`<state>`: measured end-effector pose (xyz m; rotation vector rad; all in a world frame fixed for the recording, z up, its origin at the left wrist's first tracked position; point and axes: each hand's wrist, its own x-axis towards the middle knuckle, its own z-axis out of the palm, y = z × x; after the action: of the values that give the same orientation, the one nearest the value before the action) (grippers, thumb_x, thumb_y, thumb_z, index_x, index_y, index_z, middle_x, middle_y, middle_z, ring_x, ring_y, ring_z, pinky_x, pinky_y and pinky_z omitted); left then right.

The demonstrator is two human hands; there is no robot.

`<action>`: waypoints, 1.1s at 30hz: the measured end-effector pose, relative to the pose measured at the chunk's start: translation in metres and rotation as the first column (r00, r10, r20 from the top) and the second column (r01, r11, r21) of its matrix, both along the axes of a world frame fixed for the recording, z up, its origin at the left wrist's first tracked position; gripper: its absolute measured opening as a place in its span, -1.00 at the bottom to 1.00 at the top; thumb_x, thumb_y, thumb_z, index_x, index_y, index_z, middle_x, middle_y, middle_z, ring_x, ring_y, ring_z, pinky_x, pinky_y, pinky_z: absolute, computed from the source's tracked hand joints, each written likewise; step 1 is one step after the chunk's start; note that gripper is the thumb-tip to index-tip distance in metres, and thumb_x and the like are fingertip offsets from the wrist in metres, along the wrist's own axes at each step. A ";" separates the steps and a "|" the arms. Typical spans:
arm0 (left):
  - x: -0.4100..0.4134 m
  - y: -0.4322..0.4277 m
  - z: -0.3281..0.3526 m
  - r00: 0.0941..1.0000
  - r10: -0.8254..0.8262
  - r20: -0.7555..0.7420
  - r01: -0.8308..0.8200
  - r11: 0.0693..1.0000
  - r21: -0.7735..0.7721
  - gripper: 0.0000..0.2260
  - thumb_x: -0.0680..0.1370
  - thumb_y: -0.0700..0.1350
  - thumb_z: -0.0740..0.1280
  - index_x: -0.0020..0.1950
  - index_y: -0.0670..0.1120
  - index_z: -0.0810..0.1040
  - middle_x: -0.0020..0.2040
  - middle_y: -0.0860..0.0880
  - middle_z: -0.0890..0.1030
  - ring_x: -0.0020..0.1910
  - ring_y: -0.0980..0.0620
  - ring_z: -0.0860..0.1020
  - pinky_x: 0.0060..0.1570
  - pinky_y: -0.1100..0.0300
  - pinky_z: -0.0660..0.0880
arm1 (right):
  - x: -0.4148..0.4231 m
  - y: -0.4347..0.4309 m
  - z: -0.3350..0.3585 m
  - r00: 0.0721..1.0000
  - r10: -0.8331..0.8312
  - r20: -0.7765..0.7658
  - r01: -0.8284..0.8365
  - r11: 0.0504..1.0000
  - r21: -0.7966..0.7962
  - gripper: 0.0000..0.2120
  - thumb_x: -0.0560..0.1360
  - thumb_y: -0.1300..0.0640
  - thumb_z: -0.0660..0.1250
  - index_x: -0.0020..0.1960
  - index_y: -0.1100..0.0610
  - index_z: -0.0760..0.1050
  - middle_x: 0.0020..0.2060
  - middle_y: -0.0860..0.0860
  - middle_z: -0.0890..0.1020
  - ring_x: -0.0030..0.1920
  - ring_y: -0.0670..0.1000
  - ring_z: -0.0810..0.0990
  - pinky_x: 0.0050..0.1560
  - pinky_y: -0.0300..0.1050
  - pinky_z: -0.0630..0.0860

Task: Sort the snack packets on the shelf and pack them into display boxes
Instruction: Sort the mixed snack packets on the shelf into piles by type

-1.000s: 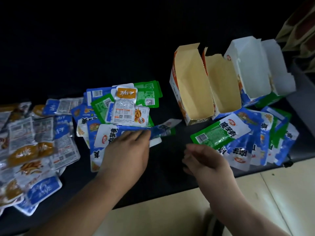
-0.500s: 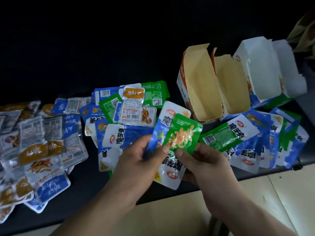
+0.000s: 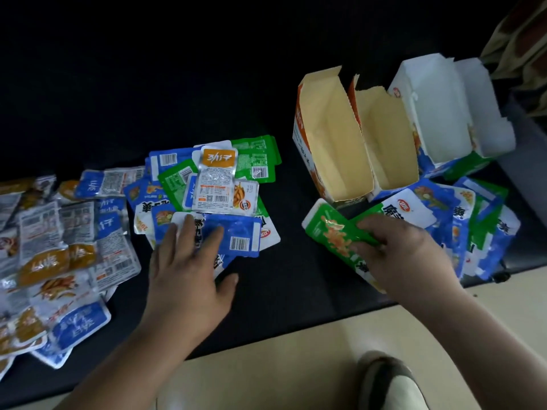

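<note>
Shelf (image 3: pixel 296 291): green packet (image 3: pixel 331 235) clasped in right grip (image 3: pixel 408 255); left grip (image 3: pixel 186 279) flat, spread, atop blue packet (image 3: pixel 236 235).

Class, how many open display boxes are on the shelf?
4, in a row, left to right: orange box, blue tan-lined box, blue white-lined box, green white-lined box.

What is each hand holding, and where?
Right hand grips a green packet by its near half; left hand rests flat on a blue packet, holding nothing.
</note>
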<state>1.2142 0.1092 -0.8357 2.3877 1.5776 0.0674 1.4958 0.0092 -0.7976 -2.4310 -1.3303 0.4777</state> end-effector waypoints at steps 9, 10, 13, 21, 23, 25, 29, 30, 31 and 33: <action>-0.014 -0.006 -0.006 0.992 -0.126 -0.026 0.128 0.963 0.237 -0.52 0.52 0.06 0.45 0.40 -0.10 0.58 0.23 -0.03 0.61 0.15 -0.22 0.53 0.05 -0.20 0.57 | -0.028 0.006 -0.021 0.927 0.124 0.355 -0.144 0.989 0.032 -0.68 0.42 0.08 0.53 0.15 0.07 0.64 0.02 0.11 0.53 0.01 0.22 0.55 -0.20 0.11 0.58; -0.014 -0.004 -0.006 0.989 -0.140 -0.039 0.145 0.957 0.252 -0.55 0.52 -0.01 0.49 0.37 -0.12 0.60 0.19 -0.04 0.64 0.11 -0.23 0.55 0.00 -0.16 0.59 | -0.037 0.000 -0.025 0.940 0.151 0.305 -0.166 0.986 0.023 -0.68 0.42 0.03 0.53 0.14 0.04 0.64 0.02 0.09 0.52 0.01 0.20 0.55 -0.24 0.10 0.61; -0.013 0.001 -0.002 0.982 -0.187 -0.030 0.188 0.944 0.272 -0.67 0.51 -0.10 0.49 0.27 -0.13 0.66 0.10 -0.04 0.71 -0.01 -0.21 0.61 -0.13 -0.06 0.61 | -0.047 -0.015 -0.037 0.930 0.218 0.297 -0.217 0.976 -0.037 -0.65 0.41 -0.03 0.53 0.16 0.01 0.64 0.07 0.09 0.51 0.02 0.21 0.50 -0.15 0.12 0.60; 0.005 -0.001 0.048 0.879 0.044 0.475 -0.087 0.994 0.069 -0.81 0.71 -0.06 0.24 -0.02 -0.02 0.61 -0.23 0.15 0.53 -0.30 0.12 0.50 -0.36 0.30 0.32 | -0.052 -0.005 -0.007 0.987 0.047 -0.153 0.000 0.956 0.293 -0.78 0.47 0.00 0.51 0.09 0.02 0.69 0.01 -0.09 0.65 -0.04 -0.07 0.65 -0.07 -0.20 0.60; 0.021 -0.012 0.055 0.749 0.275 0.603 -0.125 0.952 -0.280 -0.82 0.69 -0.03 0.28 -0.04 0.01 0.63 -0.25 0.11 0.63 -0.26 0.11 0.59 -0.29 0.26 0.47 | -0.069 0.007 0.009 0.767 -0.004 -0.642 0.178 0.962 0.206 -0.85 0.51 0.07 0.51 0.08 0.00 0.68 -0.07 -0.13 0.73 -0.08 -0.17 0.68 -0.06 -0.36 0.57; 0.034 -0.022 0.057 0.649 0.429 0.629 -0.063 0.853 -0.518 -0.85 0.67 -0.03 0.29 0.05 0.11 0.67 -0.14 0.10 0.72 -0.15 0.07 0.68 -0.04 0.04 0.63 | -0.083 0.014 0.018 0.461 0.009 -0.887 0.228 0.965 0.128 -0.89 0.57 0.22 0.44 0.06 0.09 0.69 -0.04 -0.04 0.77 0.03 -0.01 0.73 0.09 -0.09 0.66; 0.044 -0.034 0.048 0.646 0.400 0.650 0.019 0.842 -0.538 -0.81 0.68 -0.03 0.28 0.13 0.22 0.66 -0.09 0.03 0.72 -0.07 -0.08 0.66 0.02 -0.10 0.62 | -0.085 0.009 0.012 0.304 -0.080 -0.949 0.389 0.920 0.047 -0.84 0.58 0.33 0.38 0.05 0.14 0.69 -0.01 0.11 0.76 0.09 0.26 0.71 0.18 0.39 0.59; 0.045 -0.037 0.045 0.670 0.366 0.646 0.043 0.850 -0.526 -0.80 0.69 -0.05 0.27 0.14 0.21 0.65 -0.09 0.03 0.71 -0.08 -0.06 0.64 0.00 -0.02 0.60 | -0.084 0.007 0.013 0.317 -0.093 -0.944 0.389 0.920 0.040 -0.82 0.58 0.35 0.37 0.05 0.14 0.69 -0.01 0.12 0.76 0.09 0.27 0.70 0.19 0.40 0.58; 0.048 -0.041 0.044 0.690 0.336 0.641 0.076 0.847 -0.527 -0.78 0.70 -0.07 0.26 0.15 0.21 0.65 -0.09 0.03 0.70 -0.11 -0.01 0.63 -0.04 0.08 0.59 | -0.081 0.003 0.012 0.332 -0.110 -0.937 0.385 0.922 0.028 -0.80 0.57 0.38 0.37 0.06 0.14 0.69 -0.02 0.12 0.76 0.08 0.25 0.71 0.19 0.36 0.60; 0.057 -0.050 0.041 0.721 0.297 0.626 0.173 0.797 -0.578 -0.75 0.71 -0.10 0.25 0.18 0.22 0.64 -0.10 0.03 0.68 -0.22 0.10 0.59 -0.13 0.13 0.56 | -0.068 -0.002 0.015 0.360 -0.159 -0.919 0.400 0.917 -0.002 -0.76 0.54 0.40 0.39 0.09 0.14 0.68 -0.08 0.11 0.77 -0.03 0.16 0.75 0.02 0.20 0.66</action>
<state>1.2715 0.0591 -0.7951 1.5123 1.0753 0.3725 1.4274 0.0067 -0.7830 -1.6088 -0.3992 1.2440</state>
